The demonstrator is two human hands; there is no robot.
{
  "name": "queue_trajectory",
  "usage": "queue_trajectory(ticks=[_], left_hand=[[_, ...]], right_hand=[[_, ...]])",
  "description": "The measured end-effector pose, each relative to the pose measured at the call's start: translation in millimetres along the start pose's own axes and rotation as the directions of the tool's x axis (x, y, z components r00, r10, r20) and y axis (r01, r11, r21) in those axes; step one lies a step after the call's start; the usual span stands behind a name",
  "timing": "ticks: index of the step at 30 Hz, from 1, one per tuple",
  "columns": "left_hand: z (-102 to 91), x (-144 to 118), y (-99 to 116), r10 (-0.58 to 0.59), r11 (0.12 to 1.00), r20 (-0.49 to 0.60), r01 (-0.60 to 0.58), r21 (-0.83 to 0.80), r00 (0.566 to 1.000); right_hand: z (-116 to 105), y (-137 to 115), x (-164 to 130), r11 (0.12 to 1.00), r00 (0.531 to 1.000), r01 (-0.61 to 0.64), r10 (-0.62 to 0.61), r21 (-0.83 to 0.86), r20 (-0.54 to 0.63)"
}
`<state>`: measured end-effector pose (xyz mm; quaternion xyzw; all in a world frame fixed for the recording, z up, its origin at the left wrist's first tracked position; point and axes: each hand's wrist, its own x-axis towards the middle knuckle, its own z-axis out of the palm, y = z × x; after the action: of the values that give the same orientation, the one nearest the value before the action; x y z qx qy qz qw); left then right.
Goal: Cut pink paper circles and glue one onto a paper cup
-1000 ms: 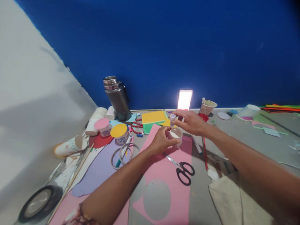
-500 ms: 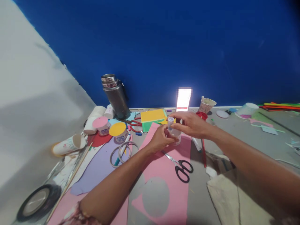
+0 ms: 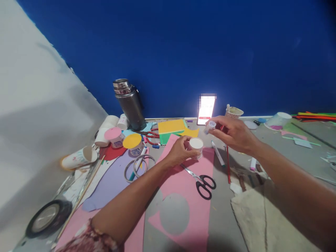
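While the small white paper cup (image 3: 196,147) is gripped at its side by the left hand (image 3: 179,151), it is kept upright on the pink paper sheet (image 3: 183,196), its open mouth facing up. The fingers of that hand are curled closed around the cup's wall. Up and to the right, a small bottle with a pale cap (image 3: 210,125) is pinched between thumb and fingertips of the right hand (image 3: 235,134), held in the air above the grey bench (image 3: 225,224) and clear of the cup.

Just below the cup, black-handled scissors (image 3: 202,181) are seen lying on the pink sheet, blades pointing back toward the left hand. A round hole has been cut out of that sheet nearer the camera. Beside the right hand, a white marker pen (image 3: 217,158) and a thin red stick (image 3: 227,164) are laid on the bench.

Further left, two rings of tape (image 3: 138,168) are stacked on a purple sheet (image 3: 110,189), and behind them two cups are capped with paper discs, one yellow (image 3: 132,141), one pink (image 3: 113,134). A decorated paper cup (image 3: 78,159) is tipped on its side near the left edge, and a large black tape roll (image 3: 48,217) is parked at the near corner.

At the back, against the blue wall (image 3: 183,52), a steel flask (image 3: 130,105) is stood upright, a lit phone (image 3: 206,109) is propped up, and yellow and green card (image 3: 172,130) is spread between them. A patterned paper cup (image 3: 233,112) is set just right of the phone.
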<state>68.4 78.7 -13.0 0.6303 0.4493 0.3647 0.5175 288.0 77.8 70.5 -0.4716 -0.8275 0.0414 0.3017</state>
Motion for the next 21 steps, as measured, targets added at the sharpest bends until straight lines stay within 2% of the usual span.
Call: queue_trajectory(ticks=[3,5,8,10,12,16,18,21], left_hand=[[-8.1,-1.9,6.8,0.024,1.0,0.027,-0.024,0.002,0.999],[-17.8,-1.6,15.9,0.065,0.997,0.01,-0.065,0.029,0.998],[-35.6,2.1,37.1,0.089,0.99,-0.092,-0.078,0.115,0.992],[-46.6,5.2,55.4,0.08,0.982,-0.151,-0.052,0.182,0.985],[-55.5,6.6,75.7,0.073,0.977,-0.182,-0.034,0.212,0.98],[-67.2,-5.6,110.0,0.118,0.946,-0.095,-0.083,0.312,0.988],[-69.6,-21.3,114.5,0.121,0.9,-0.077,-0.076,0.428,0.99],[-67.7,-49.8,98.0,0.059,0.768,0.002,-0.047,0.639,0.998]], right_hand=[[-2.1,-7.2,-11.5,0.992,0.995,-0.075,0.082,0.098,-0.063],[-3.2,-8.5,-22.9,0.963,0.979,-0.15,0.176,0.223,-0.103],[0.0,-6.5,-42.3,0.876,0.942,-0.26,0.323,0.407,-0.094],[6.1,-5.6,-54.3,0.805,0.926,-0.322,0.377,0.498,-0.011],[14.4,-6.6,-64.3,0.735,0.906,-0.404,0.404,0.544,0.127],[31.4,-15.5,-79.7,0.633,0.808,-0.582,0.385,0.511,0.445],[37.1,-21.5,-85.5,0.587,0.764,-0.627,0.338,0.511,0.549],[41.8,-26.8,-90.9,0.597,0.775,-0.601,0.272,0.531,0.571]])
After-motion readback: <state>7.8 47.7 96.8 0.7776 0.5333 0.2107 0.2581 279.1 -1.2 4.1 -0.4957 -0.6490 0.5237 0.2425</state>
